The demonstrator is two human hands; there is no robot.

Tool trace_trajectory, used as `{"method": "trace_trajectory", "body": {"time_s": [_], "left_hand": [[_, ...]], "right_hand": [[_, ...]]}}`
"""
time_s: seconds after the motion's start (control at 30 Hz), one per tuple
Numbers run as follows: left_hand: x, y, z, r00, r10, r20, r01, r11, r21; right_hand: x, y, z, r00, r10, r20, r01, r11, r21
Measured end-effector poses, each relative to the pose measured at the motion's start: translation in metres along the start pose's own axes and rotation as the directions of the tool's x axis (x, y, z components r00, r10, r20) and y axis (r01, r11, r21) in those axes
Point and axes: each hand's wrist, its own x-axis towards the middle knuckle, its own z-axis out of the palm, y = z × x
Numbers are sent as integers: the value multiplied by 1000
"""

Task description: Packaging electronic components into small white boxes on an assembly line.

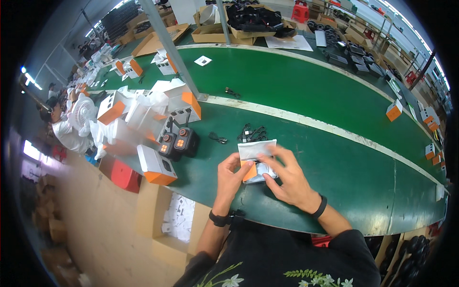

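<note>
In front of me at the table's near edge is a small white and orange carton (248,171) with its pale flap raised. My left hand (228,181) is closed on the carton's left side, its thumb over the orange part. My right hand (292,182) is curled round the right side, fingers at the flap and thumb at the pale, shiny wrapping (264,168) in the opening. Those fingers are slightly blurred. Just behind the carton lie bundled black cables (252,133). A single coiled cable (218,138) rests farther left.
Two black devices with orange buttons (181,142) stand at left beside a white-orange box (157,165) and piled open boxes (184,111). A metal post (167,43) rises behind them. Beyond a pale rail (287,115) runs a green belt (296,79). A cardboard box (148,210) holds papers below left.
</note>
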Motion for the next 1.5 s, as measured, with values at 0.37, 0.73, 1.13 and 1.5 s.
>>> {"method": "trace_trajectory", "body": {"time_s": [0.37, 0.73, 1.13, 1.5], "left_hand": [[1, 40, -8, 777, 434, 456, -619, 658, 429], [-13, 44, -6, 741, 466, 483, -668, 443, 598], [-25, 27, -11, 797, 438, 417, -595, 448, 667], [-38, 11, -87, 937, 349, 32, -193, 439, 878]], "right_hand": [[-34, 34, 1, 990, -104, 93, 113, 989, -96], [-27, 57, -2, 977, -215, -8, 214, 973, 90], [-18, 56, -2, 974, -38, 225, -7, 980, 199], [50, 239, -80, 890, 63, -452, -401, 579, -710]]}}
